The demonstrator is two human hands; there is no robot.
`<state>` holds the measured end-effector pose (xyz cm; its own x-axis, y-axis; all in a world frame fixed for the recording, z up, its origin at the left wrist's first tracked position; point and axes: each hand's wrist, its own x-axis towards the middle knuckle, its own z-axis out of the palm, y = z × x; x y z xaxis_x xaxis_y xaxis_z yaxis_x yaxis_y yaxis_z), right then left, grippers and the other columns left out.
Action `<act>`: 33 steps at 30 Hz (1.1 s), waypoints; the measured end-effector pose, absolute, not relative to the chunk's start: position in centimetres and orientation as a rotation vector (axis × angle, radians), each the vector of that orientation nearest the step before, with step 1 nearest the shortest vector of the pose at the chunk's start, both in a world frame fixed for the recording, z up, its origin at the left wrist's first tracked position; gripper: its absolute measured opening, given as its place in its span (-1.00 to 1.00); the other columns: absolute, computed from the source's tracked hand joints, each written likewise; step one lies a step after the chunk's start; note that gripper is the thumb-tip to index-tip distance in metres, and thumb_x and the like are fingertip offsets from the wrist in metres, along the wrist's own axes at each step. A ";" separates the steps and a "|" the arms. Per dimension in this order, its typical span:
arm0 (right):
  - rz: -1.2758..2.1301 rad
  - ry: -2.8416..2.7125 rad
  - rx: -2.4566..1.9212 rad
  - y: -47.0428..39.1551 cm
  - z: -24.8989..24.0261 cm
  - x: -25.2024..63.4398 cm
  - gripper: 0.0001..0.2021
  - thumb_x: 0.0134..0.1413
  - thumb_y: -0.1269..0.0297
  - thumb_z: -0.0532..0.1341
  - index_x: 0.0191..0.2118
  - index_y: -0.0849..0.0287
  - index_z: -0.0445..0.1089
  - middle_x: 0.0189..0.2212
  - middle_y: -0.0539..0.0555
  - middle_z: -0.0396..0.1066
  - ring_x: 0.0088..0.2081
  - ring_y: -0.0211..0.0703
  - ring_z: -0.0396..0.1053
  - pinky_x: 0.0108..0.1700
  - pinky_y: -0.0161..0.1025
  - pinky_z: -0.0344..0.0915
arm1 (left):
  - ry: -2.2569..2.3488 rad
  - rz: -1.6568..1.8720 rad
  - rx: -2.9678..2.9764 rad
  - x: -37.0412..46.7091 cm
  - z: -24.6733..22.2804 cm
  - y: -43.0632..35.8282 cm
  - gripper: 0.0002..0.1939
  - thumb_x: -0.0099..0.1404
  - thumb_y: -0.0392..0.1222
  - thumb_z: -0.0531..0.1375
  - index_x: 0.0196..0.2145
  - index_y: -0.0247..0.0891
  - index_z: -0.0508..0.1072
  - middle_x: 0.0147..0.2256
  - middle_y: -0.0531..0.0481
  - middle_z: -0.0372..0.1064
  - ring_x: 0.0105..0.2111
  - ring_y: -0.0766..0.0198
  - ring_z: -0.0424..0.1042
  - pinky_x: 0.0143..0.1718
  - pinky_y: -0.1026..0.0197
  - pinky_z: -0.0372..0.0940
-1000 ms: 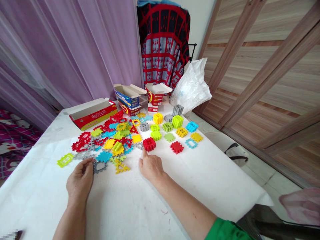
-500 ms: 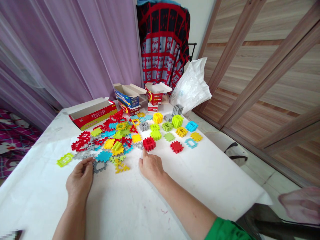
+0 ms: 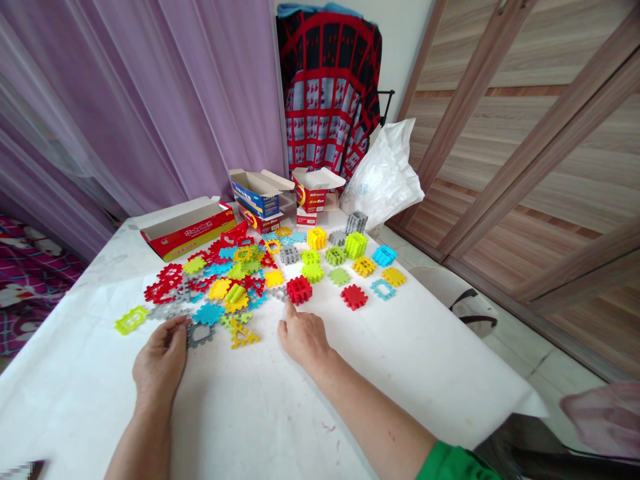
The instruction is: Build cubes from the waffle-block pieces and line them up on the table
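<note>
My left hand rests on the table with its fingers curled together, beside a grey plastic interlocking piece with a window cut-out. The fingertips meet its left edge; whether they pinch anything is hidden. My right hand holds nothing and points its index finger at a stack of red interlocking pieces, at or very near its front edge. Between the hands lie a yellow triangular piece and a blue piece. A mixed heap of red, blue, yellow, green and grey pieces spreads behind them.
Sorted stacks stand at the right, among them a green stack, a blue stack and a flat red piece. Cardboard boxes line the back, including a long red box and a blue box. A white plastic bag is behind.
Both hands hold nearly the same places and the pieces stay put. Only the camera view has shifted slightly.
</note>
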<state>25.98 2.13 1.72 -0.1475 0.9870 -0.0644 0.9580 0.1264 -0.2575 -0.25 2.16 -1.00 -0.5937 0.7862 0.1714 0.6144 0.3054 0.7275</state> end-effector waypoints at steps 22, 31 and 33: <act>0.309 -2.354 -1.657 0.8 0.8 26.6 -0.66 0.27 0.30 0.01 0.02 -0.09 0.44 -0.19 -0.03 0.58 -0.16 -0.20 0.51 -0.16 -0.34 0.25 | 2.271 1.334 1.252 0.2 -0.5 1.7 -0.73 0.16 -0.09 0.10 -0.24 -0.11 0.54 -0.28 0.03 0.61 -0.27 0.18 0.54 -0.27 0.21 0.34; 0.246 -2.286 -1.714 -2.2 0.2 26.6 -0.70 0.24 0.32 0.05 -0.08 -0.05 0.49 -0.23 -0.02 0.59 -0.18 -0.20 0.51 -0.17 -0.35 0.25 | 2.136 1.443 1.260 1.6 -1.0 -1.3 -0.70 0.16 -0.11 0.06 -0.22 -0.18 0.50 -0.23 -0.05 0.61 -0.17 0.15 0.56 -0.12 0.17 0.39; 0.227 -2.262 -1.735 -2.5 0.3 26.6 -0.70 0.23 0.32 0.05 -0.09 -0.05 0.49 -0.23 -0.02 0.59 -0.19 -0.20 0.51 -0.17 -0.35 0.26 | 2.117 1.437 1.284 2.0 -1.1 -2.0 -0.73 0.16 -0.12 0.08 -0.24 -0.16 0.51 -0.24 -0.03 0.62 -0.17 0.15 0.56 -0.13 0.18 0.39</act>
<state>26.59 -2.45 0.27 -0.2385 0.9630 0.1255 0.9188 0.2656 -0.2919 1.97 -2.03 -1.13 -0.5665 0.7889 0.2381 0.5127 0.1112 0.8514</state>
